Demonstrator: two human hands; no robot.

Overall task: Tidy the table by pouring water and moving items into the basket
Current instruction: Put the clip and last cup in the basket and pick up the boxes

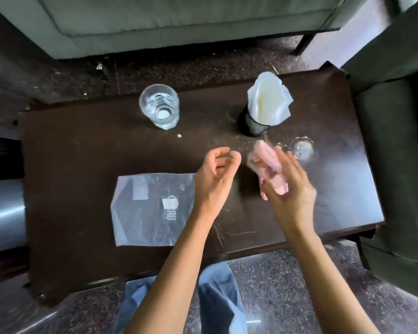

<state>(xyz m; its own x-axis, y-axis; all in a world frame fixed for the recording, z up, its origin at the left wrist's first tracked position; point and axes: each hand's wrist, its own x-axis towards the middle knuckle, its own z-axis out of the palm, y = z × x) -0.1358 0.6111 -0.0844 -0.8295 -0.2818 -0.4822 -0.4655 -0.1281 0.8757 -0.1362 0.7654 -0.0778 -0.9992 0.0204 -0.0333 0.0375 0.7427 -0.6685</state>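
Now the right hand [288, 186] holds a pale pink, soft-looking packet [267, 166] above the dark brown wooden table [70, 165]; motion blur hides its exact shape and any print. The fingers [287, 162] lie along its right side and the thumb [263, 189] presses near its lower end, so the hand is partly closed around it. Just left of it, the left hand [216, 173] is loosely curled, fingertips drawn toward the thumb, with nothing in it and not touching the packet.

Beyond the right hand, close by, stands a black mesh cup [251, 125] stuffed with white paper napkins [268, 98]. Farther left of that, beyond the left hand, is a clear drinking glass [161, 106] holding water. Just right of the packet a round wet ring [302, 150] marks the tabletop. Below and left of the left hand a flat, clear plastic bag [152, 208] lies on the table, its right edge under the left wrist.

Open tabletop spreads left of the bag. The table's near edge runs under both forearms, and its right edge sits beside a dark green armchair [401, 141].
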